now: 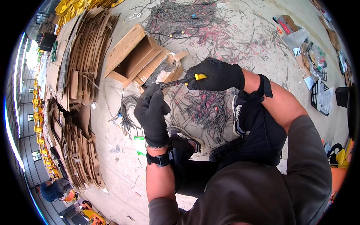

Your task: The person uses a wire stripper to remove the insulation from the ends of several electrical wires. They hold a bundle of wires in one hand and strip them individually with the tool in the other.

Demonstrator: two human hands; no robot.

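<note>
My right hand (215,74), in a black work glove, is closed around dark-jawed pliers with yellow handles (200,76). The jaws point left and reach the fingertips of my left hand (153,109). That hand wears a black glove too, its fingers curled in at the tip of the tool. Whatever lies between them is too small and covered to make out. Beneath my hands, a heap of short cut black and red cable pieces (209,112) covers the floor between my shoes. A coil of dark cable (128,109) lies left of my left hand.
Beyond my hands stand an open cardboard box (135,57) and a smaller box of dark scraps (171,74). Flattened cardboard stacks (87,56) rise at left. A wide tangle of cable (180,18) spreads at the far side. Black crates (320,97) sit right. A person (52,189) is at lower left.
</note>
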